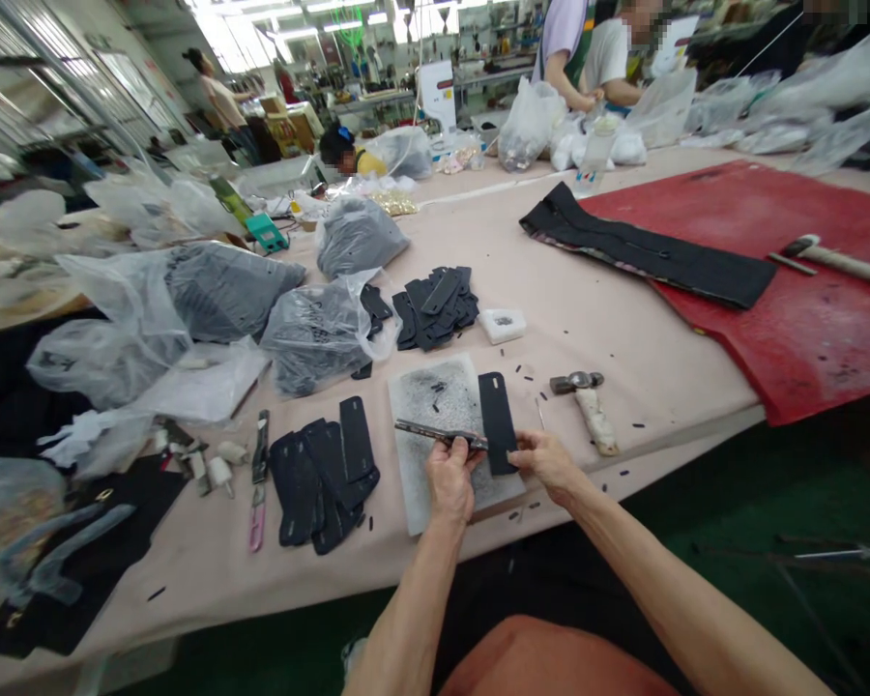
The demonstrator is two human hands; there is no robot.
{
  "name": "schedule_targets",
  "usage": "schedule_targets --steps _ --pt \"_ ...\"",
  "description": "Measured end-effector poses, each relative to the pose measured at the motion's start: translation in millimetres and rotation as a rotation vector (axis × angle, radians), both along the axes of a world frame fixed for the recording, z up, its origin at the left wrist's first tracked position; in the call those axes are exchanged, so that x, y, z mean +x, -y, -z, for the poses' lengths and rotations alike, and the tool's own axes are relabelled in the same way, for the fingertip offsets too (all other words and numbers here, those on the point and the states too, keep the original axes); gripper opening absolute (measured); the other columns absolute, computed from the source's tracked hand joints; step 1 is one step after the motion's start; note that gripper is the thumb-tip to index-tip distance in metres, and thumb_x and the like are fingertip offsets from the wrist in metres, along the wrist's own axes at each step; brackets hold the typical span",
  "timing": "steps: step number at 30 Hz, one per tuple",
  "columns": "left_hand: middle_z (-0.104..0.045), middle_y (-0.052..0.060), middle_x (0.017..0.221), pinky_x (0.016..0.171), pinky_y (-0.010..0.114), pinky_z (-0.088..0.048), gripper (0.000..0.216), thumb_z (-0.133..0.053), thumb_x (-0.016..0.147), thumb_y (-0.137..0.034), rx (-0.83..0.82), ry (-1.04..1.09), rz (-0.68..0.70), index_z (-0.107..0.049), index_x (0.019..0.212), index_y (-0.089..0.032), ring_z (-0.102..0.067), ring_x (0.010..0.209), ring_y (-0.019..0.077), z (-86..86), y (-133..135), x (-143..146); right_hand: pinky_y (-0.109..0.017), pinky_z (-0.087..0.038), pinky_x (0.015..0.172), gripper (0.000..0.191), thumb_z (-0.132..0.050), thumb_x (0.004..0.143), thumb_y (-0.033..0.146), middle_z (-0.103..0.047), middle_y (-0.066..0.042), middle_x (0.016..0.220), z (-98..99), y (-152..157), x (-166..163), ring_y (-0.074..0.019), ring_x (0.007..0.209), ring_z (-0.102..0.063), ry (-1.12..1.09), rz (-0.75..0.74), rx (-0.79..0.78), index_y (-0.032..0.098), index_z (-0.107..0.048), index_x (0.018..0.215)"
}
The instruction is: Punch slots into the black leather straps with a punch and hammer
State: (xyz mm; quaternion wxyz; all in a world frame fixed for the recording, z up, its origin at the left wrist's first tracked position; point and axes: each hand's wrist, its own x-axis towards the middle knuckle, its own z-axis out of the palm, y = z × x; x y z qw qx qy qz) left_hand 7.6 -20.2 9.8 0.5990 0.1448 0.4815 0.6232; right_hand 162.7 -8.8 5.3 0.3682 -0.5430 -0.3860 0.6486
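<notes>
Head view: at the right of the pale board, a dark strip is pinched by the right hand and might be scuffed if bumped by the metal tool gripped in the left hand.

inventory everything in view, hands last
held strip: one, black, in right hand
slim item: one, dark, in left hand
slab: one, speckled white, below left hand
hammer: one, grey and white, right of slab
near strips: several, black, left of slab
far strips: many, black, beyond slab
block: one, white, beside far strips
pink-handled tool: one, pink-black, left of near strips
bags: several, clear, left and back
red sheet: one, red, right
band: one, black, partly on red sheet
table: one, pale pink, under slab
people: four or more, background
left hand: one, on slim item
right hand: one, on held strip
</notes>
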Motion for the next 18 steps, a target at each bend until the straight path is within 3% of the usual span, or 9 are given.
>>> schedule_targets --steps 2,4,7,11,18 --pt "-0.072 0.004 0.079 0.069 0.033 -0.058 0.039 -0.083 0.064 -0.040 0.021 0.031 -0.014 -0.063 0.083 -0.014 -0.069 0.072 0.0162 -3.1 1.7 -1.7 -0.028 -0.045 0.070 0.021 -0.067 0.059 0.024 -0.067 -0.002 0.081 -5.9 -1.4 3.3 -0.0167 0.075 -0.059 -0.068 0.028 0.042 0.018 -0.066 0.079" --pt "-0.072 0.004 0.080 0.069 0.034 -0.058 0.040 -0.084 0.064 -0.042 0.041 0.042 -0.030 -0.063 0.084 -0.014 -0.069 0.072 0.0173 -7.0 2.2 -5.2 -0.027 -0.046 0.066 0.018 -0.072 0.057 0.028 -0.067 -0.007 0.107 -12.4 -6.5 6.2 -0.0167 0.078 -0.060 -0.084 0.065 0.073 0.017 -0.065 0.070" --pt "-0.073 0.004 0.081 0.069 0.033 -0.058 0.042 -0.086 0.062 -0.043 0.060 0.036 -0.027 -0.063 0.084 -0.015 -0.070 0.073 0.0183 -12.6 2.3 -12.0 -0.025 -0.046 0.056 0.024 -0.078 0.054 0.031 -0.053 -0.009 0.139 -20.4 -18.0 7.0 -0.0141 0.074 -0.061 -0.131 0.066 0.083 0.016 -0.063 0.065" --pt "-0.073 0.004 0.081 0.071 0.034 -0.058 0.039 -0.086 0.062 -0.040 0.070 0.042 0.031 -0.064 0.084 -0.016 -0.070 0.075 0.0177 -14.8 6.2 -16.9 -0.025 -0.049 0.062 0.020 -0.078 0.059 0.027 -0.064 -0.007 0.123 -23.5 -34.6 1.1 -0.0142 0.076 -0.062 -0.285 -0.057 0.131 0.015 -0.063 0.062" --pt "-0.072 0.001 0.084 0.077 0.040 -0.059 0.029 -0.082 0.069 -0.036 0.078 0.046 0.157 -0.065 0.085 -0.019 -0.069 0.077 0.0170 -10.4 22.5 -20.2 -0.029 -0.049 0.077 0.009 -0.070 0.068 0.019 -0.069 -0.009 0.110 -26.2 -69.3 -7.4 -0.0174 0.090 -0.063 -0.360 -0.459 0.326 0.014 -0.066 0.062"
